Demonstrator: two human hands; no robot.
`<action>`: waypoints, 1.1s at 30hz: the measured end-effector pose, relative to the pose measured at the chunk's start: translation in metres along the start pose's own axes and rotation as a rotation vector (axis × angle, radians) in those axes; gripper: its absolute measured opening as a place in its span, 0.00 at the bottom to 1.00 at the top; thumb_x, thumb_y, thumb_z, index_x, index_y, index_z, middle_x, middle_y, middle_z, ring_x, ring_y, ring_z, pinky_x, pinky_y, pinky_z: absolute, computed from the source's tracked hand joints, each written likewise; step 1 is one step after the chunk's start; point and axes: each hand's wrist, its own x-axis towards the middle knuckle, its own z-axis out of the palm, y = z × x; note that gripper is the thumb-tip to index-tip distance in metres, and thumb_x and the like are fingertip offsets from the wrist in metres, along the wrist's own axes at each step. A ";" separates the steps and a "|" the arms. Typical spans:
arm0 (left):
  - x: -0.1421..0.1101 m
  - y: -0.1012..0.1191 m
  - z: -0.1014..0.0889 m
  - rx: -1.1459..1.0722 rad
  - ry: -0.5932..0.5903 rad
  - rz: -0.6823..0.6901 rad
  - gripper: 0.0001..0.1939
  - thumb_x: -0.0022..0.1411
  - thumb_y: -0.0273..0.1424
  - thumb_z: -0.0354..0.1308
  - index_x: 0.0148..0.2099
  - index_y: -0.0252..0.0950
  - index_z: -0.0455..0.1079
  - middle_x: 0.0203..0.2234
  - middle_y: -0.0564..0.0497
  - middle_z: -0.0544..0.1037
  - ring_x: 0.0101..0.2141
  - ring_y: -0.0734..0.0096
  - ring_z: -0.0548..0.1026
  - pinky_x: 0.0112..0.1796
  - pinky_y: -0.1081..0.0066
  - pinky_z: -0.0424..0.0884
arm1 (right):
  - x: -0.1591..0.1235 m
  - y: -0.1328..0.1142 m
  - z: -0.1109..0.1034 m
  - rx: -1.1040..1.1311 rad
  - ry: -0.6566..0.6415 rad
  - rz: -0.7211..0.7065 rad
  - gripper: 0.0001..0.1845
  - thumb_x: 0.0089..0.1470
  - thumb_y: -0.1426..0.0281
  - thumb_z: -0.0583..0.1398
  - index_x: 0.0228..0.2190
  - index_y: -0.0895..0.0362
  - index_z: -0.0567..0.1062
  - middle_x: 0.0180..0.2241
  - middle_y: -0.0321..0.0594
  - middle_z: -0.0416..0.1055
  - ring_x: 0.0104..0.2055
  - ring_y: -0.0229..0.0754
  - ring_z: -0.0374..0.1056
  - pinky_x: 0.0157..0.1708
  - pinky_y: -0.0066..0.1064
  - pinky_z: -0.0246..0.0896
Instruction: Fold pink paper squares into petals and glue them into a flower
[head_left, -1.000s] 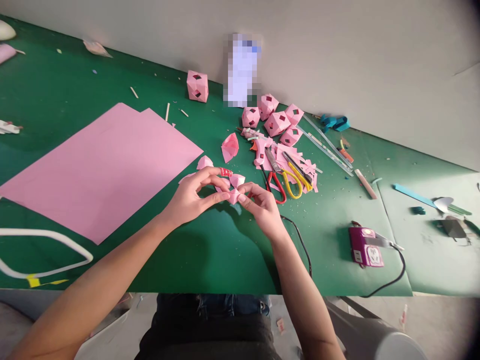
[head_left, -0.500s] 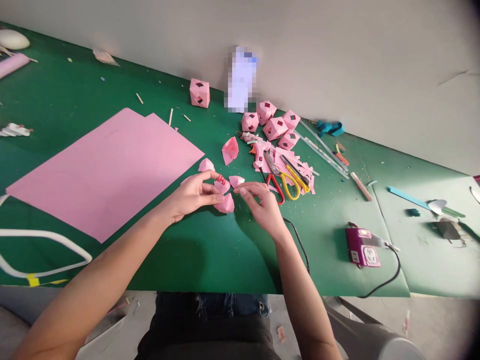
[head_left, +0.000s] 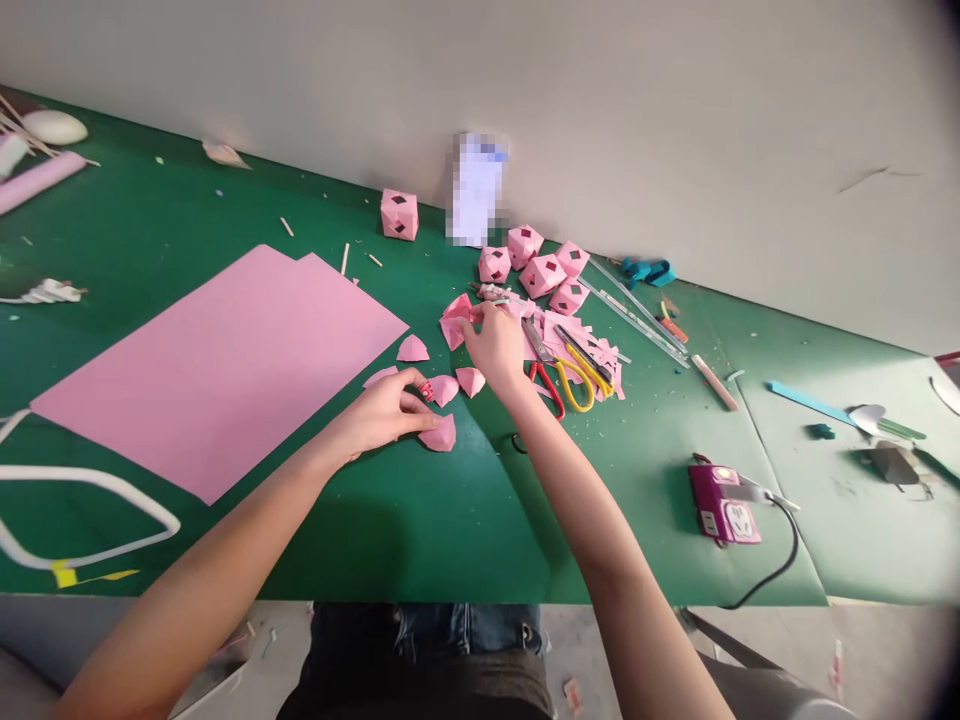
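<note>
My right grip (head_left: 495, 338) is at the right edge of an open, cupped piece of folded pink paper (head_left: 452, 322), thumb and finger curled toward it; I cannot tell whether they clamp it. My left grip (head_left: 379, 412) lies nearer, its thumb tip over the left end of a small faceted pink paper wedge (head_left: 441, 435), a red-wrapped finger apart on the far side; whether I pinch the wedge, I cannot tell either. I judge the step in hand to be taking hold of the cupped piece; the next move calls for a light fingertip pinch, since thin creased paper probably dents easily.

Just beyond the wedge, similar sharp-creased pieces (head_left: 471, 381) sit on the smooth green tabletop (head_left: 450, 530). Left lies a broad, flat pink paper sheet (head_left: 217, 370). Right, metal-bladed scissors (head_left: 535, 338) lie among ragged pink paper strips (head_left: 606, 348). Farther off, angular pink paper balls (head_left: 540, 278) show diamond-shaped openings.
</note>
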 end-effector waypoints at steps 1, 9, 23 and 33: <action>-0.001 0.000 0.000 0.046 0.010 0.011 0.20 0.51 0.39 0.77 0.41 0.41 0.71 0.27 0.52 0.86 0.25 0.66 0.79 0.24 0.71 0.64 | 0.002 -0.002 0.001 -0.015 -0.003 0.004 0.09 0.66 0.70 0.63 0.45 0.60 0.81 0.47 0.54 0.83 0.53 0.58 0.75 0.55 0.47 0.68; -0.007 0.007 0.002 0.279 0.140 0.187 0.14 0.62 0.43 0.70 0.36 0.43 0.70 0.22 0.53 0.83 0.25 0.60 0.77 0.30 0.66 0.63 | -0.002 -0.003 0.003 0.040 -0.079 -0.025 0.06 0.63 0.67 0.67 0.41 0.57 0.81 0.45 0.51 0.83 0.51 0.56 0.75 0.52 0.45 0.68; -0.008 0.012 0.003 0.611 0.263 0.228 0.09 0.70 0.40 0.56 0.45 0.41 0.72 0.37 0.48 0.88 0.37 0.55 0.86 0.35 0.65 0.71 | -0.013 -0.002 0.000 0.252 -0.121 -0.026 0.11 0.55 0.77 0.66 0.40 0.53 0.77 0.33 0.35 0.81 0.36 0.45 0.77 0.41 0.36 0.68; -0.005 0.007 0.001 0.616 0.476 0.323 0.12 0.72 0.41 0.57 0.47 0.39 0.75 0.34 0.48 0.88 0.32 0.57 0.84 0.34 0.65 0.70 | -0.084 0.013 -0.045 0.463 -0.149 0.097 0.06 0.55 0.72 0.64 0.34 0.52 0.83 0.27 0.33 0.81 0.31 0.42 0.76 0.36 0.33 0.68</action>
